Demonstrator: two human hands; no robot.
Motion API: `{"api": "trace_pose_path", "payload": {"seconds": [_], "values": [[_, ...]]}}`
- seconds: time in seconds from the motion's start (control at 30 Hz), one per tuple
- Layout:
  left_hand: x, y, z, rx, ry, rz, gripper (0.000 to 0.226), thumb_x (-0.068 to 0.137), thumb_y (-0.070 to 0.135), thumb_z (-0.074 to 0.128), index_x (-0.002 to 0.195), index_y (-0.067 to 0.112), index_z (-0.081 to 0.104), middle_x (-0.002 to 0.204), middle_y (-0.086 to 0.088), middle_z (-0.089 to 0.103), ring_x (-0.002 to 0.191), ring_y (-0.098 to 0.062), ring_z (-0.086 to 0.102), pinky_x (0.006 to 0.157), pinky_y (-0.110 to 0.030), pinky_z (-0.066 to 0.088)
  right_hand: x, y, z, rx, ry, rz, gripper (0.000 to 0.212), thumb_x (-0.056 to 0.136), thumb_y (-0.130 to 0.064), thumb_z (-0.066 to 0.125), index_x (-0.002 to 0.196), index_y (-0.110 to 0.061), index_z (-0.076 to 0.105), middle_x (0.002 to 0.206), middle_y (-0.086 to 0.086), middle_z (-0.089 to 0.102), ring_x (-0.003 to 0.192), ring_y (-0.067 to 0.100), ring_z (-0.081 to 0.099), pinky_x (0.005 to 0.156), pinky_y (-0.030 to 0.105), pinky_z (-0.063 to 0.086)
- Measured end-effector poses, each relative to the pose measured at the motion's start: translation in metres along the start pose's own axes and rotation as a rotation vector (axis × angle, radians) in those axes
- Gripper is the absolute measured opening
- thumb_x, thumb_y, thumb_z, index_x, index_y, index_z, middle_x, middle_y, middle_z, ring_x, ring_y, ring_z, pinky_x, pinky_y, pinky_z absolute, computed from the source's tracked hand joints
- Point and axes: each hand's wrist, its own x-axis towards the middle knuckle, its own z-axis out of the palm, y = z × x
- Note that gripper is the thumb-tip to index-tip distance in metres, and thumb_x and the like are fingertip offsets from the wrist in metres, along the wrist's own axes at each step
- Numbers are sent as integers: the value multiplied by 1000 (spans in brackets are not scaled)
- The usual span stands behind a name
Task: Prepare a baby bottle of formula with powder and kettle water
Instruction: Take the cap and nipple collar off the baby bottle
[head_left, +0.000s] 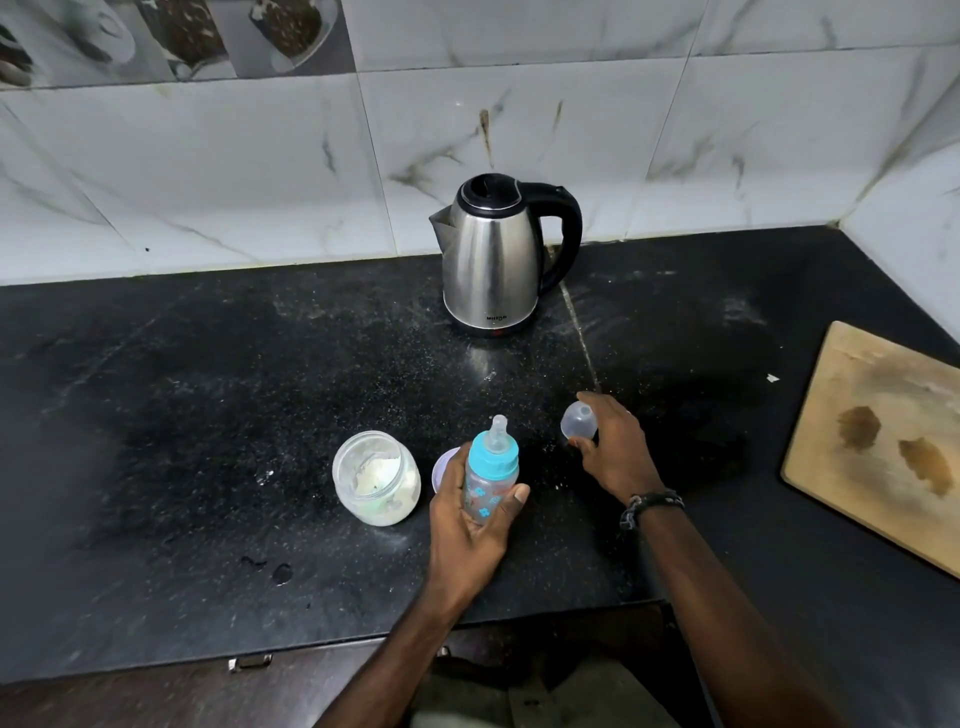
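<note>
A baby bottle (488, 480) with a blue collar and clear teat stands on the black counter (208, 415); my left hand (470, 530) grips its body from the near side. To its right my right hand (613, 452) holds the bottle's clear dome cap (577, 422) just above the counter. An open glass jar (375, 478) with white powder inside stands left of the bottle. A pale round lid (442, 470) lies behind my left hand, partly hidden. A steel electric kettle (493, 260) with a black handle, lid closed, stands at the back near the wall.
A worn wooden cutting board (878, 447) lies at the right edge of the counter. Tiled walls close off the back and right corner. Small water drops (280, 571) sit near the front edge, and white powder specks dust the counter around the kettle.
</note>
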Motion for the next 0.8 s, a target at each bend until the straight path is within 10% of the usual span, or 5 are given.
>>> {"api": "trace_pose_path", "payload": {"seconds": [0.2, 0.47, 0.6, 0.8], "values": [[3, -1, 1, -2, -19, -19, 55, 81, 39, 80, 128, 19, 59, 109, 4, 69, 99, -15, 68, 88, -27, 55, -4, -7, -10, -35, -31, 1, 92, 85, -38, 77, 154, -8, 25, 158, 16, 32, 147, 34, 28, 117, 46, 29], [3, 0, 1, 25, -12, -12, 54, 82, 39, 79, 130, 23, 58, 111, 2, 69, 102, -23, 68, 90, -32, 56, -24, -63, -35, 183, 397, -346, 13, 97, -17, 57, 98, -9, 66, 98, 5, 68, 89, 20, 64, 79, 47, 54], [4, 3, 2, 42, -4, -13, 55, 83, 37, 79, 132, 23, 58, 114, 3, 69, 105, -23, 69, 92, -35, 57, -42, -102, -47, 206, 342, -315, 47, 98, -53, 50, 70, -16, 54, 56, -8, 52, 50, 14, 50, 49, 41, 46], [5, -6, 0, 141, 44, 21, 51, 83, 22, 68, 133, 16, 60, 118, -8, 68, 110, -28, 69, 93, -53, 56, -67, -146, -52, -155, 98, -205, 81, 70, -96, 31, 99, -25, 57, 69, -10, 59, 71, 16, 63, 62, 30, 38]]}}
